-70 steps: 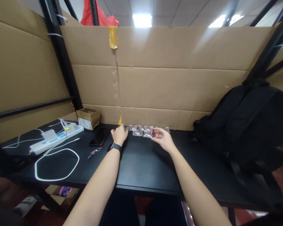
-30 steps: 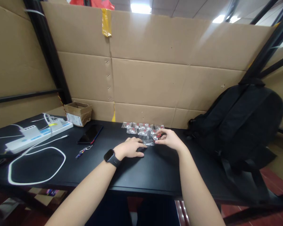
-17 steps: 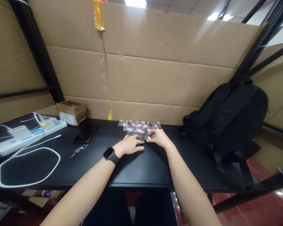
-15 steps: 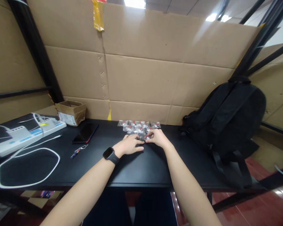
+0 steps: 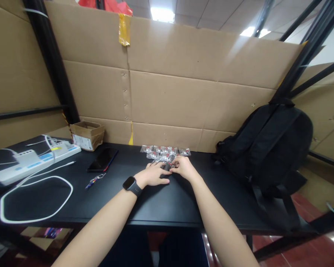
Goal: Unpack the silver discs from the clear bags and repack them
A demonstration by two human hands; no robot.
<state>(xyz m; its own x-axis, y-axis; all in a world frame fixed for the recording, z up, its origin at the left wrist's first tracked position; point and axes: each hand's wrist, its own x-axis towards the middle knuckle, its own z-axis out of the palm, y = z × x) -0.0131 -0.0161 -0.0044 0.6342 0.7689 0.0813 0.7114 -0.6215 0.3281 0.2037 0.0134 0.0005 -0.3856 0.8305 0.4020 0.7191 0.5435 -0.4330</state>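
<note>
Several small clear shiny packets (image 5: 167,150), each with a dark and red bit inside, lie in rows near the back of the black table. My left hand (image 5: 155,173), with a black watch (image 5: 131,184) on its wrist, rests palm down at the front of these rows, fingers spread and touching the nearest packets. My right hand (image 5: 184,167) has its thumb and fingers pinched on a packet at the front right of the group. What the packets contain is too small to make out, and my fingers partly cover the front ones.
On the left lie a phone (image 5: 102,160), a keyring (image 5: 95,180), a white power strip (image 5: 39,163) and a looped white cable (image 5: 36,218). A small cardboard box (image 5: 88,135) stands behind them. A black backpack (image 5: 272,148) fills the right end. Cardboard (image 5: 172,100) walls the back.
The view has tilted slightly up and shifted. My right hand has stayed pinched at the front packets with a small shift; my left hand remains beside it, fingers spread.
</note>
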